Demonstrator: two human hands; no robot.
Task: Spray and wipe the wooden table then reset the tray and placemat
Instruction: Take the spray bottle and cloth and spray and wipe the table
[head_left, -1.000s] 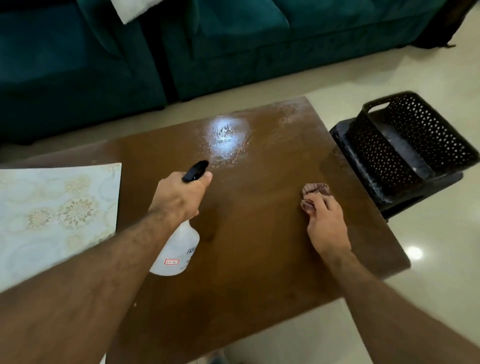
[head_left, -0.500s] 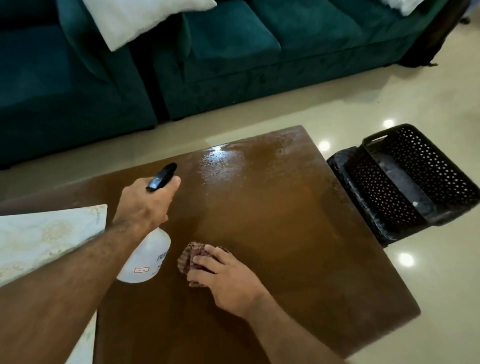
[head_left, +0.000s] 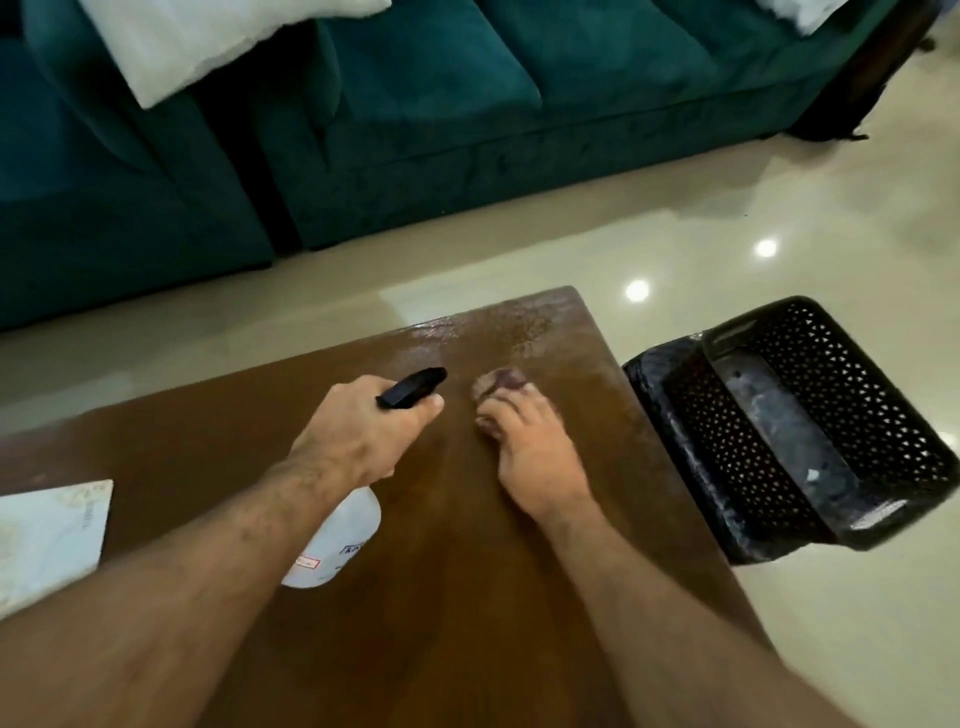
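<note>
The brown wooden table (head_left: 467, 597) fills the lower middle of the head view, its far end wet and shiny. My left hand (head_left: 363, 436) grips a white spray bottle (head_left: 335, 545) with a black nozzle pointing to the far right, held just above the table. My right hand (head_left: 530, 457) presses a small reddish-brown cloth (head_left: 496, 383) flat on the wet far part of the table, fingers spread over it. A pale patterned placemat (head_left: 49, 540) lies at the table's left edge, partly out of view.
A black perforated plastic tray (head_left: 810, 426) sits on a low dark stand right of the table. A teal sofa (head_left: 467, 114) with a white cushion (head_left: 208, 36) runs along the far side. Glossy cream floor tiles (head_left: 779, 208) surround the table.
My right hand has slid the cloth from the near middle of the table up to the wet far end. The left hand with the bottle has shifted right and forward.
</note>
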